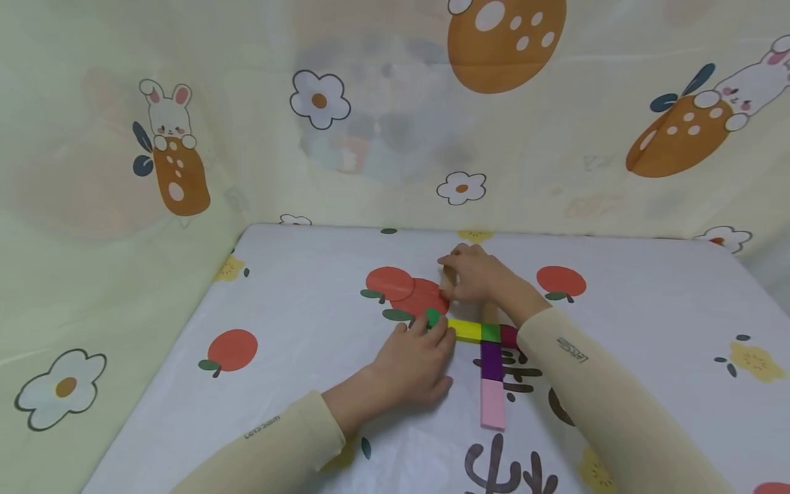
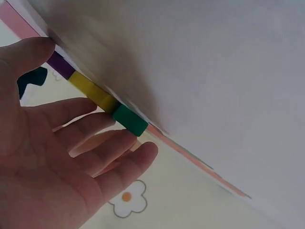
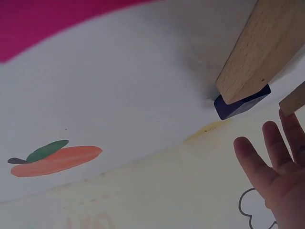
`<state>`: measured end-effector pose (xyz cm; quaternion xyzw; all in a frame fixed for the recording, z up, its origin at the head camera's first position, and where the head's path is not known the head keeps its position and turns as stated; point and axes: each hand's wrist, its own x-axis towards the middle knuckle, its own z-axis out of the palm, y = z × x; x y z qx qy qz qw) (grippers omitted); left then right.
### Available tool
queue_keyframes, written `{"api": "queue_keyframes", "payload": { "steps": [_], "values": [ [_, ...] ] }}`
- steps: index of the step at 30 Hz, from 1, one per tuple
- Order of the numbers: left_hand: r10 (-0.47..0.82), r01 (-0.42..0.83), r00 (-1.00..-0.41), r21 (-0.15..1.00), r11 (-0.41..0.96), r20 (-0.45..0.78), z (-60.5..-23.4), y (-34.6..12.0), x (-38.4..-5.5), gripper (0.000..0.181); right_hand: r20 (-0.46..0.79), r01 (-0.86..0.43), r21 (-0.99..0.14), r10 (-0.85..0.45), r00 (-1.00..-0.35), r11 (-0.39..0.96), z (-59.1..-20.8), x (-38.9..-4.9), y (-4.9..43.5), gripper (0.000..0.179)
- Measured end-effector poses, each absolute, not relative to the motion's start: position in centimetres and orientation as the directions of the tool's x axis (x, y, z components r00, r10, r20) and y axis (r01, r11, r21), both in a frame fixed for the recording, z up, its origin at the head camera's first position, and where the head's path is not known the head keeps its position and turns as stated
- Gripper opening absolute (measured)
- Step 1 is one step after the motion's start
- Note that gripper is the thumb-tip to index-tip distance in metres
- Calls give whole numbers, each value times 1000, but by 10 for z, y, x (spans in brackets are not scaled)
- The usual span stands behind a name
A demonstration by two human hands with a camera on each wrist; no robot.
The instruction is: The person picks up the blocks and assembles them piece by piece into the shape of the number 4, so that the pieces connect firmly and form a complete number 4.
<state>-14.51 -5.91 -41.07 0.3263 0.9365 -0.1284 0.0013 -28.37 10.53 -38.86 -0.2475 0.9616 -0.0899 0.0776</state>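
Flat coloured blocks form a cross on the table. Its left arm has a yellow block (image 1: 464,330) and a green block (image 1: 433,316) at the end. My left hand (image 1: 409,363) lies beside that end, its loosely extended fingers touching the green block (image 2: 130,120). Beyond the row, my right hand (image 1: 478,273) pinches a plain wooden block (image 1: 448,280) between thumb and fingers. Another wooden block (image 1: 489,313) extends back from the centre, partly hidden by the right hand. A dark blue block (image 3: 242,103) shows at its far end in the right wrist view.
A light green block (image 1: 491,333) marks the crossing, with a dark red block (image 1: 509,336) to its right, partly under the sleeve. Purple (image 1: 492,361) and pink (image 1: 492,405) blocks run toward me. A printed curtain (image 1: 382,158) hangs behind the white tablecloth (image 1: 296,274).
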Motion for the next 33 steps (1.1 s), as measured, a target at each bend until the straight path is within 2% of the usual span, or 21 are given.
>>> {"api": "queue_keyframes", "payload": {
  "steps": [13, 33],
  "values": [
    [600, 605, -794, -227, 763, -98, -410, -60, -144, 76, -139, -492, -166, -514, -847, 855, -389, -262, 108, 52],
    [609, 615, -787, -219, 758, -100, -408, -59, -142, 75, -175, -478, -117, -491, -853, 871, -386, -256, 112, 56]
  ]
}}
